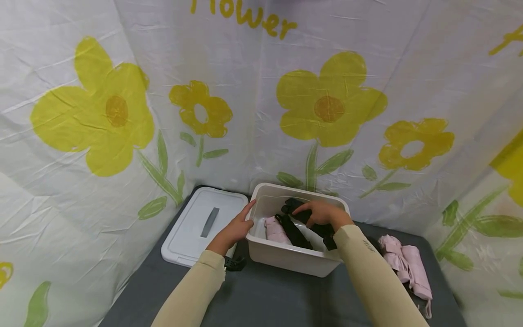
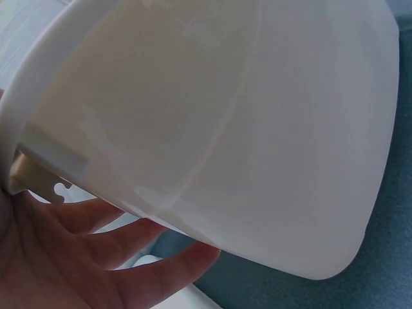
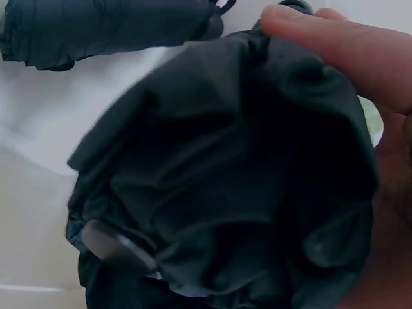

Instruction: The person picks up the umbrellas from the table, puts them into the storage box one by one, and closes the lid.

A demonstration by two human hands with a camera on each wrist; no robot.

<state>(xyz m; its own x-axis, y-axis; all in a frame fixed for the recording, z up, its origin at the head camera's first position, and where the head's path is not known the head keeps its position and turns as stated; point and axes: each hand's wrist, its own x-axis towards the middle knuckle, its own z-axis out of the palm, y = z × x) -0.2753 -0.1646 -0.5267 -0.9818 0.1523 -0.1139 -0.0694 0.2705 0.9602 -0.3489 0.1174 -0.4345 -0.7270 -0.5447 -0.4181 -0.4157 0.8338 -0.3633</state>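
Observation:
A white plastic bin [image 1: 282,256] stands on the dark table. My left hand [image 1: 234,230] rests at its left rim, fingers fairly straight and spread against the outer wall [image 2: 257,167]. Inside the bin, my right hand [image 1: 327,214] grips a black folding umbrella [image 3: 225,167], its cloth bunched and loose in the right wrist view. Beside it in the bin lie another black folding umbrella [image 1: 295,231], rolled up, and a pink one [image 1: 274,229]. My right hand and forearm hide part of the held umbrella in the head view.
Left of the bin lies its white lid [image 1: 188,236] with a grey handle. More pink folding umbrellas [image 1: 416,272] lie at the table's right end, with dark ones partly beneath. A flower-printed curtain [image 1: 253,150] hangs right behind the dark tabletop [image 1: 269,299].

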